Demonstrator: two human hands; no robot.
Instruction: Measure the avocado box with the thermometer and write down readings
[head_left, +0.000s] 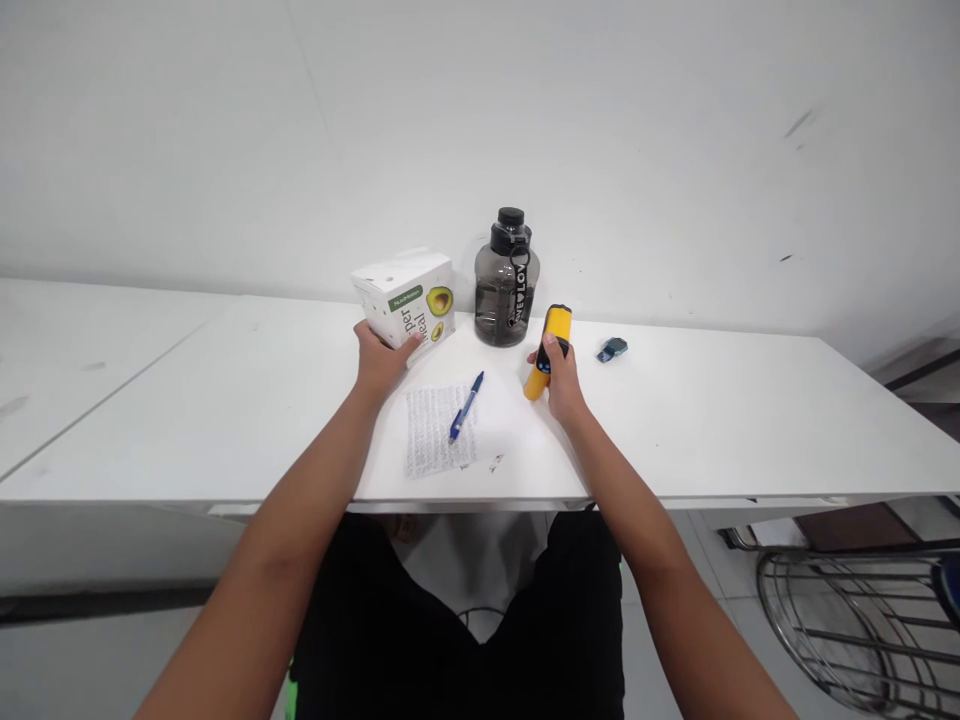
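My left hand [384, 357] grips the lower part of a white box [405, 300] with avocado pictures and a green label on its side. The box is tilted a little above the white table. In my right hand [561, 375] is a yellow and black handheld device [557, 322] with small blue buttons, its kind unclear. Between the hands, farther back, a dark see-through water bottle [504, 290] with a black cap and strap stands upright. Nearer to me lies a printed paper sheet [431, 440], and a blue pen [466, 407] rests across it.
A small dark teal object [613, 349] lies on the table [720, 420] right of the yellow device. A white wall [480, 120] rises behind the table. At the lower right, a metal wire rack [847, 625] stands below table height.
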